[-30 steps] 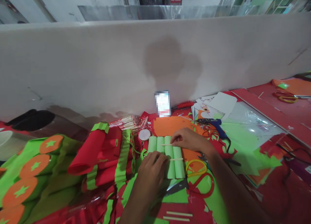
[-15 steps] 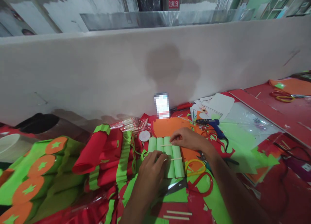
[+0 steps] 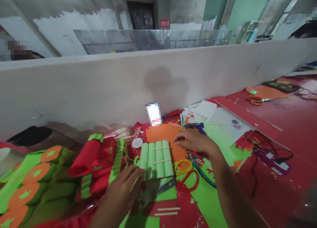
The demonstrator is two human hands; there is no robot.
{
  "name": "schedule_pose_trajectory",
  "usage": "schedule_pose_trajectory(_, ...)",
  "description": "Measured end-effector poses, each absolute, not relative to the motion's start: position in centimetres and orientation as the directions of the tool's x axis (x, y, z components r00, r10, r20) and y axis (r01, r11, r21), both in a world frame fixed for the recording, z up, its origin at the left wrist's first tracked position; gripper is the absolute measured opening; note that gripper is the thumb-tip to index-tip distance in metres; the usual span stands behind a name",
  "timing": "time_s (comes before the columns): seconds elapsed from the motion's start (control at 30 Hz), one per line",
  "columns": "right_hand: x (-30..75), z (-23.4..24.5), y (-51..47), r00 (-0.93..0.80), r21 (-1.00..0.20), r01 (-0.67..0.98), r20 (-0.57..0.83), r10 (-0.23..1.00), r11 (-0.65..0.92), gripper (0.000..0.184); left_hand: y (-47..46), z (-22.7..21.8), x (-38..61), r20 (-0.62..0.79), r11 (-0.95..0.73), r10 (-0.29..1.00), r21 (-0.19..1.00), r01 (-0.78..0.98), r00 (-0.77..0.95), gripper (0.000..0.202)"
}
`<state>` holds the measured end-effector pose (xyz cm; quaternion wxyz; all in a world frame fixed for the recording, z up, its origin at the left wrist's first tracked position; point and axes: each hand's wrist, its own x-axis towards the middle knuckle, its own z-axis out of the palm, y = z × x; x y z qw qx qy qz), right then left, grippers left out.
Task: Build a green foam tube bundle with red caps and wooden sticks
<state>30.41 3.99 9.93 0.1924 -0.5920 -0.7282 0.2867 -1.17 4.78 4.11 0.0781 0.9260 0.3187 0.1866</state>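
Observation:
Several pale green paper rolls (image 3: 151, 160) lie side by side, with two thin wooden sticks (image 3: 162, 161) across those on the right. My left hand (image 3: 127, 183) is at the lower left corner of the rolls, fingers loosely extended and seemingly touching the leftmost one. Just right of the rolls hovers my right hand (image 3: 192, 140), fingers loosely bent and apart, with nothing visible in them. Scissors (image 3: 189, 180) with yellow and red handles lie below the rolls, and two more wooden sticks (image 3: 168, 211) rest nearer to me.
Red paper rolls (image 3: 86, 155) and green rolls with orange, star-marked ends (image 3: 32, 175) crowd the left. A lit phone (image 3: 154, 113) leans on the white partition (image 3: 99, 86). Pliers (image 3: 204, 173), a blue-handled tool (image 3: 198, 127) and a purple power strip (image 3: 272, 162) lie right.
Both hands have moved off the sticks: the left back toward the lower left, the right slightly away to the right. The view has tilted up and shifted right.

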Motion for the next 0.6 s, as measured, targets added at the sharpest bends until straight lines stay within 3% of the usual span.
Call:
schedule_pose_trajectory(0.1,32.0,9.7,2.1,-0.174,-0.587,0.807,-0.132,0.976,0.064,0.018,3.2,2.9,-2.8,0.296,-0.783,0.622,0.243,0.573,0.724,0.019)
schedule_pose_trajectory(0.23,35.9,8.4,-0.7,0.154,-0.449,0.871,-0.138,0.978,-0.200,0.018,1.1,0.9,-5.2,0.233,-0.735,0.676,0.286,0.615,0.699,0.020)
schedule_pose_trajectory(0.37,39.1,6.3,-3.6,0.307,-0.410,0.842,-0.169,0.937,-0.350,0.014,-0.9,-0.1,-6.7,0.129,-0.637,0.760,0.348,0.688,0.638,0.023)
schedule_pose_trajectory(0.53,38.3,5.1,-6.1,0.252,-0.476,0.825,-0.175,0.952,-0.306,0.015,-3.2,1.0,-6.1,-0.003,-0.509,0.833,0.388,0.768,0.553,0.026)
schedule_pose_trajectory(0.6,37.0,5.1,-6.6,0.216,-0.445,0.852,-0.181,0.959,-0.276,0.015,-3.8,1.8,-5.7,-0.030,-0.488,0.839,0.401,0.775,0.543,0.027)
